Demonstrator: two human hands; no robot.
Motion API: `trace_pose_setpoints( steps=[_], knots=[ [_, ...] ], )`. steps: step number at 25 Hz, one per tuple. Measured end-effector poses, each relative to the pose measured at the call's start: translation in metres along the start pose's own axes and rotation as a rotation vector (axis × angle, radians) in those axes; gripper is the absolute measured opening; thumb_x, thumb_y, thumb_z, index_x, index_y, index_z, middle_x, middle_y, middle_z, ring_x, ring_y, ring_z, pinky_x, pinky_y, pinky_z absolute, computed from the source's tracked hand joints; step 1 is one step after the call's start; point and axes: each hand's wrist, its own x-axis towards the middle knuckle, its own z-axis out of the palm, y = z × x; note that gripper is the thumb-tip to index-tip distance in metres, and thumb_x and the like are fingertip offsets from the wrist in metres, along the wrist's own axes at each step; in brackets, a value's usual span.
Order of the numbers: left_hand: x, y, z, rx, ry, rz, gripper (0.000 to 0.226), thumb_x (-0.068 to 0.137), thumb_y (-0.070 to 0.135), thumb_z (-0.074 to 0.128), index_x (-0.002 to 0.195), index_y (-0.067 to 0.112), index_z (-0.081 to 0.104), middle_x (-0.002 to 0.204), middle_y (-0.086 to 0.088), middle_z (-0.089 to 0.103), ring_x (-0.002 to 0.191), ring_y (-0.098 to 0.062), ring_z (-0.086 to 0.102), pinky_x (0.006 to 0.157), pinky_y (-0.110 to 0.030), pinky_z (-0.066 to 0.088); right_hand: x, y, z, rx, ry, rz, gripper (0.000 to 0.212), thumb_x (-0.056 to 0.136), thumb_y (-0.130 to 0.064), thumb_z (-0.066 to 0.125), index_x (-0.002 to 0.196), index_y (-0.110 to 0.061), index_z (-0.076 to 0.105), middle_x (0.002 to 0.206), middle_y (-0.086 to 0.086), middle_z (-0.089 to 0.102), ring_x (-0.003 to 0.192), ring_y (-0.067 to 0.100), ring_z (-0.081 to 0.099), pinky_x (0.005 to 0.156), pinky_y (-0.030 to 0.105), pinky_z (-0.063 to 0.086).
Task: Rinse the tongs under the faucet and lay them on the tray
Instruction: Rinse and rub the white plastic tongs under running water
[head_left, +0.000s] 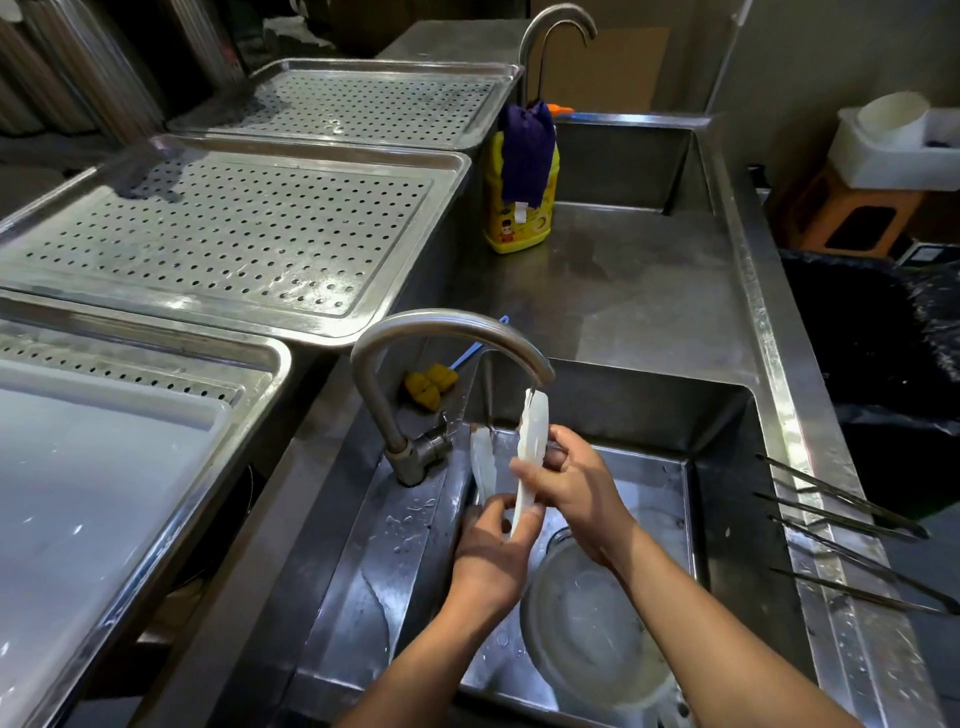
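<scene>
Holding white tongs (531, 452) under the faucet (452, 332) spout, above the sink (727, 467), both hands are closed on them. Left hand (493, 551) has its grip on the lower end; right hand (571, 483) wraps the middle. 2 arms splay upward. Perforated tray (228, 234) sits on the counter (623, 291), well apart.

Tongs (533, 441): translucent white. Faucet (447, 332): brushed silver-grey. Sink (727, 467) and counter: dull grey steel. Trays (234, 239): silver, regular grid of small dark round holes. Nearest tray holds a plain white board (93, 493). Detergent bottle (519, 208): yellow, red cartoon label, dark purple cloth (527, 150) draped over the top. Sponge (431, 387): mustard yellow. Brush handle (478, 348): blue. Bin liner (857, 332): black.
</scene>
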Motion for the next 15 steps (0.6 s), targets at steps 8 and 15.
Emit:
trace_pose_setpoints(
  steps=[8,15],
  knots=[
    [0.009,0.007,-0.007,-0.255,-0.250,-0.051,0.023,0.077,0.066,0.057,0.086,0.048,0.067,0.057,0.012,0.059,0.042,-0.004,0.045,0.037,-0.018,0.031,-0.003,-0.009,-0.002,-0.017,-0.115,0.000,0.034,0.080,-0.008,0.077,0.112,-0.013,0.065,0.091,0.015,0.076,0.076,0.026,0.071,0.059,0.032,0.056],
    [0.034,0.009,-0.014,-0.278,-0.211,-0.076,0.050,0.081,0.072,0.047,0.106,0.037,0.071,0.102,0.002,0.076,0.076,-0.013,0.067,0.054,-0.024,0.042,0.009,-0.019,0.000,-0.070,-0.065,0.053,0.016,0.095,-0.003,0.059,0.108,-0.008,0.067,0.096,0.015,0.078,0.077,0.023,0.073,0.058,0.029,0.058]
  ],
)
